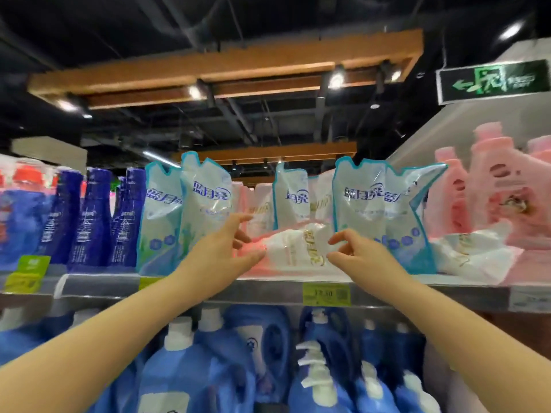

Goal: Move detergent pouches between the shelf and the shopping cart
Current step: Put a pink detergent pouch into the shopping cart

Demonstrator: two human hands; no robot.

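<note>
both arms reach up to the top shelf (268, 289). a pink and white pouch (293, 248) lies flat on its side near the front edge of the shelf, about in the middle. the left hand (222, 251) is at the left end of the pouch, fingers spread apart, with the thumb touching the pouch. the right hand (356, 253) is at the right end of it, fingers curled and a little apart, with the tips on the pouch. neither hand has closed around it.

blue pouches stand upright on both sides: two on the left (205, 204) and two on the right (362, 204), with one more (290, 198) behind the pink pouch. another flat pouch (474, 251) lies toward the right end of the shelf, in front of pink bottles (495, 186). dark blue bottles (89, 216) stand toward the left end. a yellow price tag (326, 294) sticks on the front edge. big blue jugs (185, 362) sit on the shelf below. no cart is in view.
</note>
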